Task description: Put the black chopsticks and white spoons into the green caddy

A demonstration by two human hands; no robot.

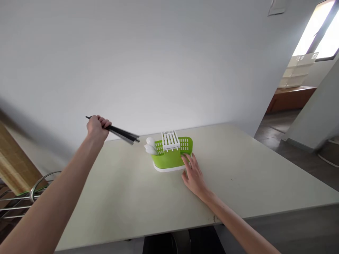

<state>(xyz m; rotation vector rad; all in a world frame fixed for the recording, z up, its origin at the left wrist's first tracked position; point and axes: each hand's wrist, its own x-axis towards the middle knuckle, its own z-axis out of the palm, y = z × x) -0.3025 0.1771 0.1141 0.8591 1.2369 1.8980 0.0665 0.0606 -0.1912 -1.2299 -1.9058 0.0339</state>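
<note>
My left hand [97, 126] is raised at the left, wrapped round a bundle of black chopsticks [123, 134] whose ends point right and slightly down, blurred by motion. To their right, on the table, stands a green utensil holder [166, 160] with a white base and a white slotted rack [170, 140] on its middle. White spoons [151, 146] lean in its left compartment. My right hand [194, 176] is at the holder's right end, fingers spread over the front rim and thumb low in front. Its fingertips partly hide that compartment.
The pale table [127, 204] stands against a grey wall [164, 70]. At the left are a metal wire rack [33, 192] and a bamboo board [18, 162]. Beyond the wall's right edge are a wooden ledge [291, 98] and a window [315, 31].
</note>
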